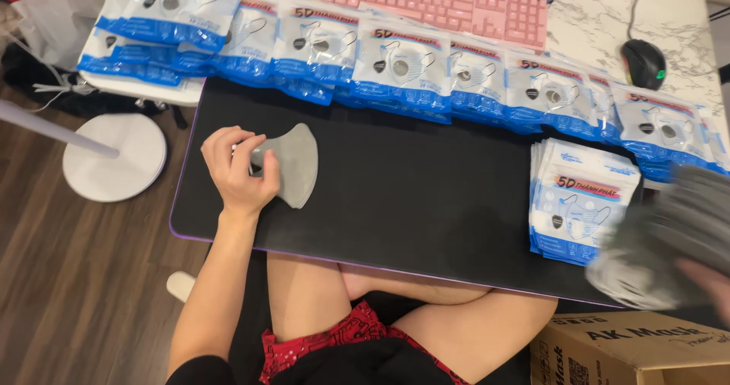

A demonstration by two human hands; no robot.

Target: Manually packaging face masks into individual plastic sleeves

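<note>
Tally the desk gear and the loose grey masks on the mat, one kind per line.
Pink keyboard: 1
Black mouse: 1
Black desk mat: 1
Grey mask under the left hand: 1, at
Blurred grey mask bundle by the right hand: 1
Total: 5

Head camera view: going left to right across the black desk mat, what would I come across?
Left hand → grey folded face mask that it holds → stack of white-and-blue packets → blurred bundle of grey masks at the right hand.
</note>
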